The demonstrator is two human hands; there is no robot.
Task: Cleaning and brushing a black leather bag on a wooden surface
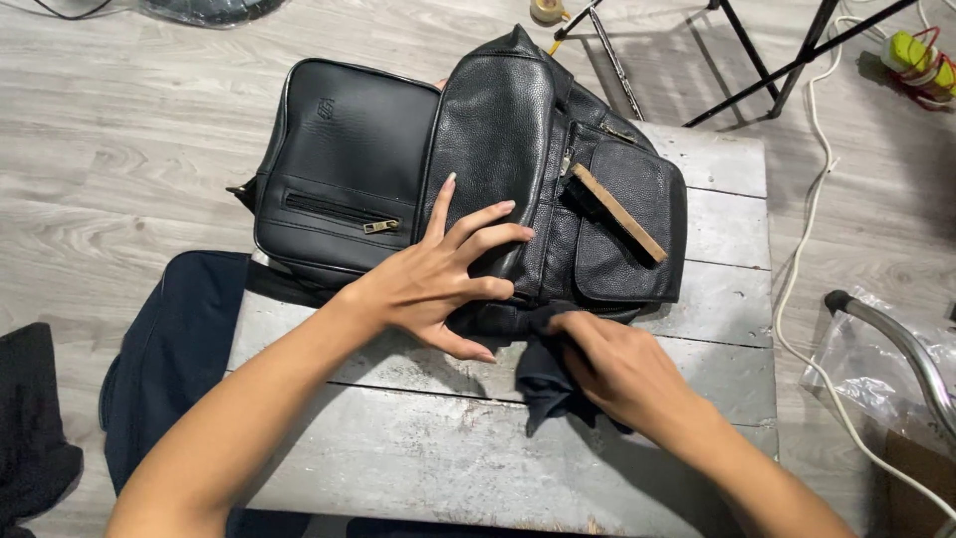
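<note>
**Where things sit on your worktop**

On your worktop [697, 399] lies the backpack [498, 149], its far end hanging past the back edge. A brush [619, 212] rests on its right pocket. Your left hand [438, 284] lies on the backpack's near end; your right hand [617, 369], just right of it, lies on a cloth [543, 384] at the backpack's near edge.

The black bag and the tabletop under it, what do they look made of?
The black bag looks like pebbled leather or an imitation, going by its grainy, softly shiny surface. The tabletop looks like wooden planks painted grey-white and worn, with seams and scuffs showing. The left hand presses on the bag.
</note>
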